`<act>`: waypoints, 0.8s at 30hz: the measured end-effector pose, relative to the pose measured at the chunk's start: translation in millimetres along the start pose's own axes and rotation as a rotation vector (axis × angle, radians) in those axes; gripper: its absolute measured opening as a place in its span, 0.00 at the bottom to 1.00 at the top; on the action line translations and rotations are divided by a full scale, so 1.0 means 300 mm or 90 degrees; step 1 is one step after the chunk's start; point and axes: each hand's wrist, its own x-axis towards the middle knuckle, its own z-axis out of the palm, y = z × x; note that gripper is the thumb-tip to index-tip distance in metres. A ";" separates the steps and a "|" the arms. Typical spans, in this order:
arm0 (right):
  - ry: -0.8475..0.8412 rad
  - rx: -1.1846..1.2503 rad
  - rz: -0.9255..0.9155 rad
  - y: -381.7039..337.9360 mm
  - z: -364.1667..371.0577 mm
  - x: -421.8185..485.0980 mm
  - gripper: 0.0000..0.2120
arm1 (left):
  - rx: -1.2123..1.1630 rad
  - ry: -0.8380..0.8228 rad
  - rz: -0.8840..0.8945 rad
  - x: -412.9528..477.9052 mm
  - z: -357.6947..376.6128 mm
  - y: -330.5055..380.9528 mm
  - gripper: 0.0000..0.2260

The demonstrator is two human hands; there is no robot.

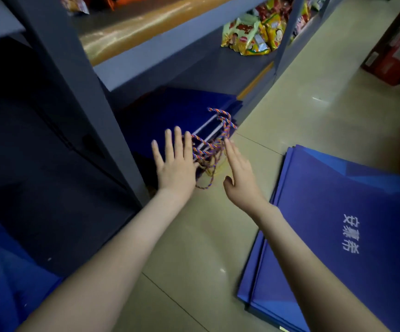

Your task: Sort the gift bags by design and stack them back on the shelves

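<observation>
Lowest level of the rack: a flat stack of dark blue gift bags (177, 104) is laid here, in the middle of the frame, with the open ends turned toward the floor.
Handles: twisted rope handles (208, 149) of several colours are hung out from the near edge of this stack, between the two hands.
Left hand: the left hand (175, 164) is held palm down at the left of the handles; its fingers are straight and spread apart.
Right hand: the right hand (239, 173) is held at the right of the handles; its fingers are straight and pressed together, and the thumb is set apart. Whether the ropes are touched by the fingertips cannot be told.
Floor pile: a second pile of blue bags (338, 224), printed with white characters, is laid flat at the lower right, well apart from the rack.
Lower left corner: more blue bags (7, 283) are seen, cut off by the frame edge.
Upper shelf: snack packets (254, 34) are heaped at the top, right of centre; a shiny brown surface (146, 22) is seen left of them.
Rack: a grey metal upright (74, 92) is crossed over the left half of the frame.
Floor: pale tiles (290, 92) with thin joints are seen, and light is reflected on them.
Room: a red carton (395, 44) is stood at the upper right, partly cut off.
Hard to make out: the space left of the upright is too dark; the bags in each stack cannot be counted.
</observation>
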 end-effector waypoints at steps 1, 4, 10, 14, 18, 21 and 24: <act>0.025 -0.029 0.042 0.060 -0.009 -0.081 0.42 | 0.008 0.056 0.033 -0.018 0.007 0.024 0.35; 0.093 -0.186 0.276 0.302 -0.051 -0.393 0.38 | -0.091 0.111 0.292 -0.177 0.081 0.171 0.38; 0.124 -0.236 0.823 0.553 -0.239 -0.984 0.55 | -0.097 -0.289 0.530 -0.584 0.264 0.475 0.44; 0.171 -0.176 0.867 0.589 -0.289 -1.108 0.59 | -0.048 -0.332 0.673 -0.675 0.313 0.600 0.43; 0.141 -0.085 0.848 0.598 -0.271 -1.107 0.53 | -0.008 -0.310 0.715 -0.704 0.350 0.671 0.43; 0.063 -0.066 0.781 0.546 -0.209 -1.117 0.52 | -0.004 -0.286 0.723 -0.720 0.373 0.687 0.44; -0.003 -0.083 0.721 0.492 -0.134 -1.080 0.52 | 0.026 -0.276 0.687 -0.705 0.407 0.658 0.50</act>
